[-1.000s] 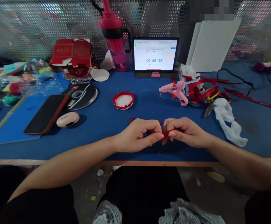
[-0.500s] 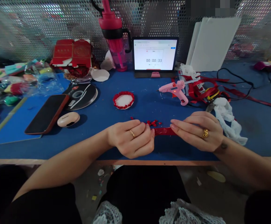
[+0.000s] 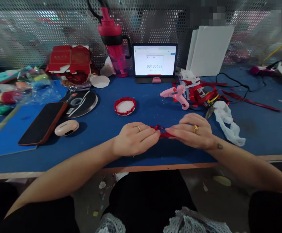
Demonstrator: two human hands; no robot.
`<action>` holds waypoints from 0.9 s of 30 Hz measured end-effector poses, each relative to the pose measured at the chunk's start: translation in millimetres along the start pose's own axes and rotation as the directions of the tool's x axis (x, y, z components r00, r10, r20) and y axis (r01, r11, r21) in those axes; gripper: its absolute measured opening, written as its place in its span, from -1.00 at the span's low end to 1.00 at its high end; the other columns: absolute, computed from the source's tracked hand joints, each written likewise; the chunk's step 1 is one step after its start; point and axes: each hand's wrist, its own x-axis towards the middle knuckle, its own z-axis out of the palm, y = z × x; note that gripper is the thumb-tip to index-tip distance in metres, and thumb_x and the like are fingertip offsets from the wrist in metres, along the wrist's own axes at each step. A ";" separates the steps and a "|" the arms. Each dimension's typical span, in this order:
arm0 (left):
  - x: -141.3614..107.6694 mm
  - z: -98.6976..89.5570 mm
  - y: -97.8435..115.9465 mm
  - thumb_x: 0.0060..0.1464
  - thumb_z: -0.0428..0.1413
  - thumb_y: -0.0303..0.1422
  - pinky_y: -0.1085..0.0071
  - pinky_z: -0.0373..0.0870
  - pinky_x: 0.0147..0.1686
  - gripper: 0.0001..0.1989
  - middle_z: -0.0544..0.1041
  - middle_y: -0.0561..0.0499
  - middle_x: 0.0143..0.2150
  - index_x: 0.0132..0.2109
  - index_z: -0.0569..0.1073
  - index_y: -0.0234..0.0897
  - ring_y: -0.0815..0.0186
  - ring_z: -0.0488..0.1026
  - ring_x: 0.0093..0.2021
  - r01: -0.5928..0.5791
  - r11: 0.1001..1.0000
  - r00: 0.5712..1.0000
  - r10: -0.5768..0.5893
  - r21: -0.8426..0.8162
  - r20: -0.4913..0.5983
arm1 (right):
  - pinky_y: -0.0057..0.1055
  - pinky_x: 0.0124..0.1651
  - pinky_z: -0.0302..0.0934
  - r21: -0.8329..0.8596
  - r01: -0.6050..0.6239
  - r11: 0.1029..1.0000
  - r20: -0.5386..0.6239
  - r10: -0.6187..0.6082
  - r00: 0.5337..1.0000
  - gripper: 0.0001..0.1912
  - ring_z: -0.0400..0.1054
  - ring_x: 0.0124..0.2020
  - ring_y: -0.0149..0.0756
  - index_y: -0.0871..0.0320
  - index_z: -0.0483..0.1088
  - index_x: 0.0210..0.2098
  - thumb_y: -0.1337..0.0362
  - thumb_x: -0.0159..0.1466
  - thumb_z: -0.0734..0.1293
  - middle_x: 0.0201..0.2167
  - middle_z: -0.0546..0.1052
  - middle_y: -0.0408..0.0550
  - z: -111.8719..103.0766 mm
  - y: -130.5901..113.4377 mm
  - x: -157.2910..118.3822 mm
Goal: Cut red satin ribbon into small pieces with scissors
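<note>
Between my two hands runs a short piece of red ribbon (image 3: 167, 135), low over the blue tabletop. My left hand (image 3: 136, 139) pinches its left end, the fingers closed and the tips partly hidden. The right end is pinched by my right hand (image 3: 191, 132). Just beyond the ribbon lie small red scraps (image 3: 157, 127). Farther back sits a white disc (image 3: 125, 106) edged with a ruffle of red pieces. A pink glue gun (image 3: 176, 95) lies on its side beyond my right hand, its small light glowing orange.
Left stand a phone (image 3: 44, 123), a beige case (image 3: 66, 127), a black ribbon spool (image 3: 81, 103) and bagged pieces (image 3: 22, 87). Behind are a pink bottle (image 3: 114, 45), a tablet (image 3: 155, 60) and white boards (image 3: 210, 50). Red ribbons (image 3: 204, 92) and white mesh (image 3: 228, 124) lie right.
My hands have come closer together, so less ribbon shows between them. My right hand has moved left. The whole view has shifted slightly.
</note>
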 end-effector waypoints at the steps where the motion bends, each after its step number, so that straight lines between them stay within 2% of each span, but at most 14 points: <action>1: 0.7 -0.5 -1.2 0.14 0.03 -0.44 0.44 0.42 -0.34 -0.85 0.60 0.02 -0.38 -0.31 0.50 -0.19 0.36 0.52 -0.41 -0.041 0.997 0.998 0.044 0.070 -0.035 | -0.35 -0.36 0.23 0.021 -0.011 1.000 -0.029 0.011 1.000 -0.82 0.34 -0.44 -0.36 -0.03 0.50 -0.14 0.30 0.28 0.34 -0.43 0.58 -0.18 -0.4 1.1 2.6; 3: 2.2 -1.6 -4.2 0.15 0.03 -0.45 0.48 0.37 -0.40 -0.84 0.59 0.05 -0.43 -0.33 0.49 -0.23 0.39 0.49 -0.46 -0.073 0.985 0.993 0.086 0.155 -0.075 | -0.41 -0.40 0.23 0.080 -0.068 0.994 -0.086 0.074 0.993 -0.85 0.30 -0.48 -0.38 0.03 0.52 -0.17 0.28 0.28 0.34 -0.54 0.52 -0.18 0.5 3.5 6.4; 6: 4.8 -3.0 -8.2 0.17 0.05 -0.38 0.53 0.30 -0.50 -0.86 0.55 0.08 -0.49 -0.34 0.46 -0.28 0.43 0.46 -0.51 0.028 0.997 1.000 -0.027 0.071 -0.012 | -0.48 -0.43 0.24 0.190 -0.168 0.967 -0.062 0.183 0.981 -0.87 0.28 -0.51 -0.41 0.10 0.53 -0.27 0.28 0.30 0.31 -0.58 0.49 -0.15 4.4 4.9 8.7; 8: 6.6 -2.5 -8.5 0.14 0.10 -0.26 0.52 0.36 -0.44 -0.82 0.59 0.04 -0.38 -0.23 0.47 -0.29 0.39 0.51 -0.43 0.144 0.989 0.988 -0.142 -0.020 0.066 | -0.50 -0.44 0.23 0.245 -0.190 0.951 -0.003 0.197 0.980 -0.86 0.28 -0.51 -0.43 0.12 0.51 -0.32 0.28 0.30 0.30 -0.57 0.50 -0.14 7.6 3.0 8.8; 11: 9.1 1.9 -3.4 0.06 0.17 -0.08 0.43 0.44 -0.24 -0.56 0.61 -0.06 -0.12 -0.02 0.46 -0.29 0.25 0.57 -0.18 0.211 0.971 0.970 -0.194 -0.111 0.146 | -0.53 -0.44 0.22 0.273 -0.198 0.941 0.025 0.198 0.980 -0.87 0.29 -0.52 -0.44 0.14 0.48 -0.39 0.26 0.27 0.35 -0.60 0.48 -0.16 12.8 -4.6 7.8; 12: 10.0 3.8 -0.3 0.07 0.18 -0.10 0.43 0.45 -0.22 -0.57 0.61 -0.05 -0.12 -0.02 0.47 -0.28 0.25 0.57 -0.17 0.227 0.963 0.964 -0.202 -0.143 0.171 | -0.53 -0.45 0.21 0.272 -0.206 0.940 0.023 0.208 0.978 -0.86 0.29 -0.53 -0.45 0.15 0.47 -0.42 0.25 0.26 0.36 -0.61 0.48 -0.16 14.6 -7.9 7.5; 15: 12.6 7.3 9.6 0.17 0.10 -0.35 0.53 0.43 -0.30 -0.85 0.63 0.06 -0.31 -0.16 0.52 -0.27 0.37 0.57 -0.32 0.344 0.899 0.929 -0.283 -0.270 0.239 | -0.53 -0.45 0.18 0.280 -0.248 0.927 0.016 0.254 0.967 -0.78 0.28 -0.53 -0.45 0.14 0.44 -0.48 0.21 0.27 0.35 -0.61 0.47 -0.17 18.2 -14.9 8.9; 19: 15.9 4.3 14.0 0.19 0.00 -0.47 0.59 0.43 -0.37 -0.82 0.60 0.06 -0.41 -0.27 0.51 -0.31 0.43 0.56 -0.42 0.468 0.770 0.883 -0.385 -0.433 0.269 | -0.51 -0.43 0.14 0.249 -0.301 0.920 0.149 0.271 0.951 -0.56 0.29 -0.53 -0.46 0.17 0.41 -0.55 0.10 0.37 0.19 -0.64 0.45 -0.13 2.4 1.7 12.0; 20: 16.6 3.0 13.0 0.19 0.00 -0.45 0.60 0.42 -0.41 -0.82 0.60 0.04 -0.41 -0.29 0.50 -0.33 0.45 0.54 -0.47 0.488 0.742 0.872 -0.402 -0.460 0.278 | -0.49 -0.40 0.14 0.189 -0.347 0.919 0.201 0.310 0.929 -0.52 0.31 -0.51 -0.45 0.18 0.42 -0.56 0.07 0.38 0.16 -0.63 0.46 -0.12 -8.6 12.6 10.6; 21: 17.2 1.9 11.7 0.20 0.00 -0.42 0.62 0.39 -0.46 -0.82 0.59 0.03 -0.42 -0.30 0.49 -0.35 0.48 0.51 -0.53 0.507 0.713 0.862 -0.418 -0.484 0.286 | -0.49 -0.36 0.15 0.119 -0.433 0.894 0.274 0.389 0.879 -0.52 0.35 -0.48 -0.46 0.18 0.44 -0.52 0.07 0.39 0.14 -0.58 0.50 -0.11 -22.6 25.7 7.2; 22: 17.8 1.2 10.1 0.21 0.01 -0.41 0.63 0.35 -0.51 -0.81 0.58 0.03 -0.42 -0.31 0.48 -0.36 0.52 0.45 -0.58 0.521 0.688 0.853 -0.432 -0.505 0.293 | -0.50 -0.37 0.14 0.011 -0.540 0.841 0.306 0.512 0.803 -0.55 0.37 -0.48 -0.47 0.19 0.48 -0.44 0.05 0.38 0.15 -0.54 0.54 -0.10 -38.8 40.3 1.7; 23: 18.2 0.8 8.7 0.21 0.01 -0.39 0.65 0.31 -0.56 -0.81 0.58 0.02 -0.42 -0.31 0.47 -0.37 0.55 0.40 -0.62 0.532 0.664 0.846 -0.440 -0.525 0.300 | -0.51 -0.39 0.13 -0.133 -0.633 0.763 0.259 0.643 0.720 -0.57 0.38 -0.46 -0.48 0.19 0.50 -0.35 0.01 0.35 0.17 -0.49 0.56 -0.08 -56.4 55.3 -6.3; 24: 18.6 0.6 7.5 0.22 0.01 -0.38 0.66 0.28 -0.59 -0.80 0.57 0.02 -0.42 -0.29 0.47 -0.38 0.58 0.35 -0.65 0.540 0.642 0.840 -0.446 -0.545 0.308 | -0.49 -0.41 0.09 -0.209 -0.671 0.711 0.197 0.703 0.684 -0.57 0.37 -0.46 -0.46 0.24 0.50 -0.28 0.01 0.34 0.19 -0.46 0.57 -0.02 -73.9 69.9 -16.5; 27: 18.9 1.4 5.4 0.22 0.01 -0.36 0.66 0.22 -0.63 -0.80 0.56 -0.01 -0.43 -0.24 0.47 -0.40 0.60 0.26 -0.67 0.559 0.582 0.824 -0.469 -0.590 0.318 | -0.44 -0.50 -0.04 -0.335 -0.713 0.616 0.130 0.780 0.612 -0.54 0.26 -0.57 -0.49 0.39 0.49 -0.32 0.03 0.27 0.27 -0.54 0.52 0.09 -113.6 101.4 -55.7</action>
